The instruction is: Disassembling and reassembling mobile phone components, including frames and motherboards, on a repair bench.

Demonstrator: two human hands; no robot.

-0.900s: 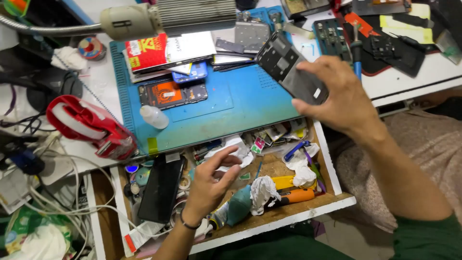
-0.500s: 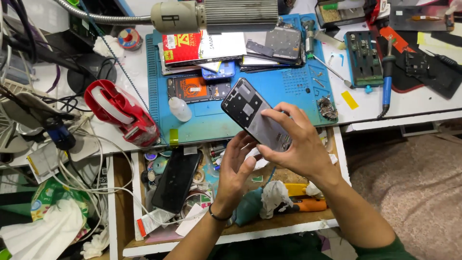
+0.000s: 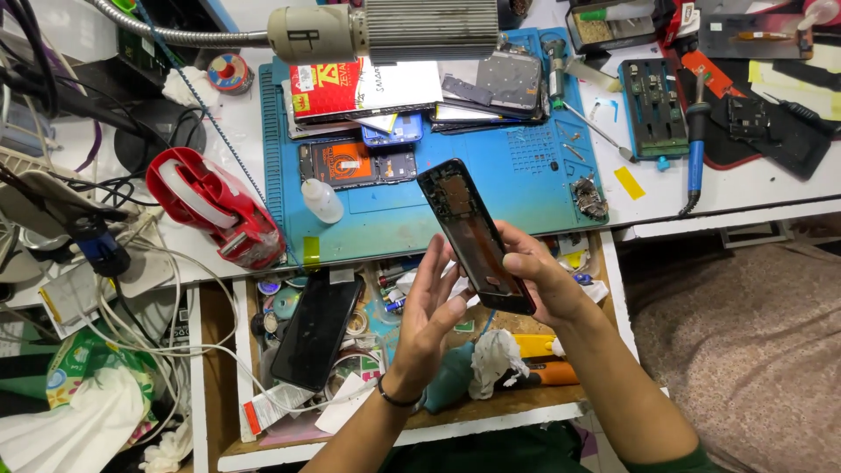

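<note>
Over the blue mat (image 3: pixel 526 188) and open drawer (image 3: pixel 412 420), I see my right hand (image 3: pixel 543 280) gripping the phone (image 3: pixel 473 232), now turned edge-on. My left hand (image 3: pixel 429 320), earlier beneath it, rests open-palmed against its lower edge.

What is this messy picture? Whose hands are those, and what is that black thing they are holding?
The camera sits on a person's head and looks down, so you see that person's own two hands. The right hand grips an opened phone with no back cover, so its insides show. The open left hand touches the phone's lower edge. Below them is a pulled-out drawer full of small bits, with another dark phone lying in it. Above is a blue work mat on a white table, holding more phone parts and a small white bottle. A red tape holder sits to the left, a blue-handled soldering iron to the right, and a lamp hangs over the top.
</note>
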